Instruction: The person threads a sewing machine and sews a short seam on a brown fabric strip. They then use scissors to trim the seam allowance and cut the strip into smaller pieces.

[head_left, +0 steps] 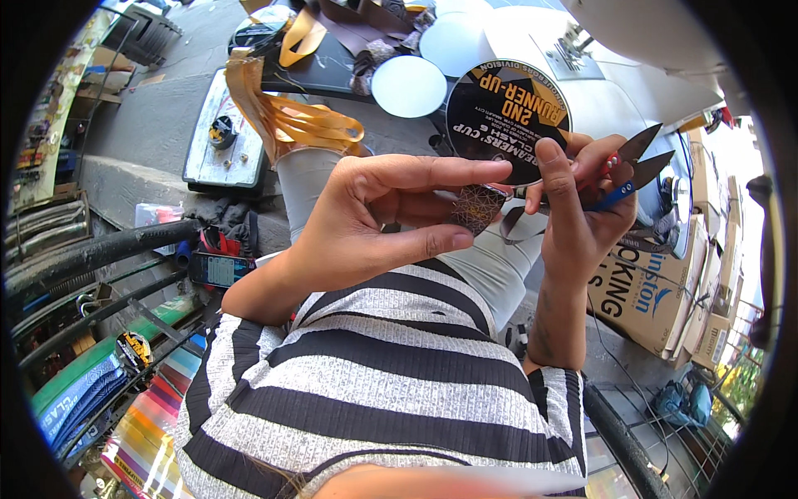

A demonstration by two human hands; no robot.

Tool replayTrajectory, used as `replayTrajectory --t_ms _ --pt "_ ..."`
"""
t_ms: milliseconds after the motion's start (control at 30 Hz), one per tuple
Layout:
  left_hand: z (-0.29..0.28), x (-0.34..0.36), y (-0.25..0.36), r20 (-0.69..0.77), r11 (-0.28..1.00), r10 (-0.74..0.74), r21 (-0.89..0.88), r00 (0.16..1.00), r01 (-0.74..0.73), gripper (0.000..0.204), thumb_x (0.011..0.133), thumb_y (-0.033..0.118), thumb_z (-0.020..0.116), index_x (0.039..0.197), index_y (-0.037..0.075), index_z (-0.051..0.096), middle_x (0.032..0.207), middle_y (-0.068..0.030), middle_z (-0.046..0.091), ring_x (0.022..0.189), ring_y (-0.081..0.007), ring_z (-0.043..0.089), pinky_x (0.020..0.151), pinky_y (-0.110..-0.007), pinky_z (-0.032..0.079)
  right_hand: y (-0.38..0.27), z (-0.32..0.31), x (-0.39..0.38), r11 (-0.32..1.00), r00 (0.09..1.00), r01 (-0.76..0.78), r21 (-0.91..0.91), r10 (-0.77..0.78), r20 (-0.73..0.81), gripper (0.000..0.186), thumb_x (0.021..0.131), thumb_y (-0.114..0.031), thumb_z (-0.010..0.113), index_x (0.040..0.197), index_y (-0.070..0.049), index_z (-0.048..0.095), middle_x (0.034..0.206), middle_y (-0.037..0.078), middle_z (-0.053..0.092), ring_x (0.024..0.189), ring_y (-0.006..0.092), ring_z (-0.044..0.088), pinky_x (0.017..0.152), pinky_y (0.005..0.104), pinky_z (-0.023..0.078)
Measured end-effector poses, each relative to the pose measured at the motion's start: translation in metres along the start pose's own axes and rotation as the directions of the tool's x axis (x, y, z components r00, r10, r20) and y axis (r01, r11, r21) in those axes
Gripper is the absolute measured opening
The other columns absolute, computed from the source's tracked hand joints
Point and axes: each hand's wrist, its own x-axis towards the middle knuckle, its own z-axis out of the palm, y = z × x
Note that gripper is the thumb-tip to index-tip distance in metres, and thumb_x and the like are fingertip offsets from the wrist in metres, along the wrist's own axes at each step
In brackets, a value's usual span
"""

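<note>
My left hand (pixel 374 200) pinches a dark ribbon (pixel 480 208) with a fine gold line pattern between its thumb and fingers. Close beside it, my right hand (pixel 578 187) is closed around scissors (pixel 636 162) with one red and one blue grip, their blades spread and pointing up to the right. Its thumb comes near the ribbon; whether it touches is unclear. A round black-and-gold printed disc (pixel 503 108) shows just beyond both hands, its lower edge partly behind my fingers. I cannot tell whether it is held. A brown ribbon strip (pixel 517 226) hangs below my right hand.
Gold ribbons (pixel 307 125) drape over my left leg. White discs (pixel 409 86) and dark ribbons (pixel 366 21) lie on the table ahead. A lidded box (pixel 224 162) stands left, near a phone (pixel 220 270). Cardboard boxes (pixel 648 291) are stacked at right; black railings (pixel 100 249) flank me.
</note>
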Motion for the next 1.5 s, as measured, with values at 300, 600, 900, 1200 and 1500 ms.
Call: replayTrajectory --t_ms 300,600,900,1200,1500 --pt "0.004 0.017 -0.019 -0.006 0.997 0.009 -0.082 1.000 -0.010 0.032 0.086 -0.008 0.064 0.118 -0.006 0.061 0.113 -0.0158 0.067 0.101 -0.0177 0.066 0.092 -0.028 0.054 0.012 -0.018 -0.004 0.991 0.997 0.074 -0.112 -0.074 0.000 0.025 0.080 0.002 0.076 0.079 -0.006 0.053 0.068 -0.003 0.052 0.051 -0.0021 0.037 0.047 0.0156 0.024" --pt "0.007 0.019 -0.010 -0.017 0.994 -0.042 -0.101 0.999 0.040 0.044 0.083 -0.013 0.064 0.125 -0.005 0.057 0.114 -0.0154 0.066 0.105 -0.0193 0.065 0.095 -0.029 0.052 0.014 -0.047 -0.003 0.956 0.990 0.101 -0.277 -0.069 0.123 0.026 0.095 -0.026 0.062 0.096 -0.001 0.055 0.068 -0.001 0.046 0.052 0.0031 0.039 0.045 0.0181 0.027" --pt "0.003 0.018 -0.001 -0.014 0.999 0.046 -0.024 0.999 -0.046 0.055 0.079 -0.015 0.063 0.132 -0.008 0.049 0.131 -0.0218 0.055 0.110 -0.0283 0.064 0.094 -0.033 0.055 -0.013 -0.064 -0.015 0.804 0.903 0.366 -0.468 -0.184 0.389 0.047 0.080 -0.031 0.077 0.112 -0.002 0.058 0.102 0.008 0.067 0.068 0.0103 0.053 0.061 0.0213 0.043" --pt "0.002 0.011 0.003 -0.013 0.980 0.158 0.121 0.987 -0.155 0.058 0.080 -0.016 0.061 0.135 -0.008 0.045 0.136 -0.0215 0.052 0.115 -0.0286 0.061 0.096 -0.034 0.053 -0.024 -0.047 -0.009 0.496 0.711 0.684 -0.535 -0.291 0.640 0.051 0.069 -0.025 0.079 0.113 -0.006 0.060 0.099 0.005 0.071 0.068 0.0182 0.062 0.059 0.0283 0.049" --pt "-0.002 0.008 0.000 -0.019 0.971 0.196 0.141 0.980 -0.191 0.057 0.079 -0.016 0.063 0.134 -0.007 0.048 0.131 -0.0211 0.056 0.112 -0.0229 0.062 0.096 -0.030 0.052 -0.020 -0.038 -0.006 0.494 0.718 0.676 -0.547 -0.273 0.640 0.050 0.069 -0.024 0.080 0.111 -0.007 0.059 0.097 0.006 0.071 0.070 0.0197 0.064 0.060 0.0283 0.049"
